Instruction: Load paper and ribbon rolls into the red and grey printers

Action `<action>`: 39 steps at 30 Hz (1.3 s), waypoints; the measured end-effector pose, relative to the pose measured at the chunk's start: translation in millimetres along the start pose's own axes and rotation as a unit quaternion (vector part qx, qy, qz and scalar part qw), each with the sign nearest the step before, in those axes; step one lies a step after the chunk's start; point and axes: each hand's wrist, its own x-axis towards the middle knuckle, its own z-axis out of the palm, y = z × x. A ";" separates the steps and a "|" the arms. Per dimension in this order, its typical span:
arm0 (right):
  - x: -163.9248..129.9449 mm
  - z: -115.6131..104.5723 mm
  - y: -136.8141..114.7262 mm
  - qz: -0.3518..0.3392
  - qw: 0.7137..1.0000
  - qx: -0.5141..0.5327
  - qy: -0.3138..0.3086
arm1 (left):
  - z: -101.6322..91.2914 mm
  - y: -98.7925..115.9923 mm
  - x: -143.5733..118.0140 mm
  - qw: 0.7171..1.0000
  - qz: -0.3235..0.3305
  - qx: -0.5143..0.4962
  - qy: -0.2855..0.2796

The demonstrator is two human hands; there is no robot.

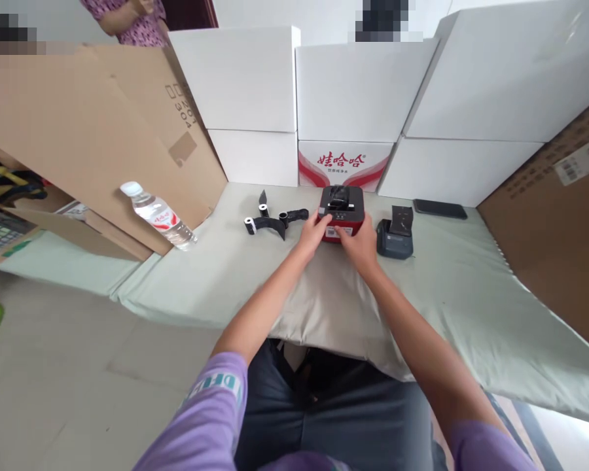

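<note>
I see my left hand (315, 233) and right hand (359, 246) clamped on the red device (342, 206), upright on the table (216, 275), long axis running away from me.

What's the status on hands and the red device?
Left hand and right hand both grip the red device on the cloth-covered table. Black parts left of it, dark device right, both clear of the hands.
</note>
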 end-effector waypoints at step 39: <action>-98.0 -15.0 23.7 -0.003 0.995 0.094 -0.044 | -57.1 -45.3 -77.0 0.991 0.048 0.127 -0.010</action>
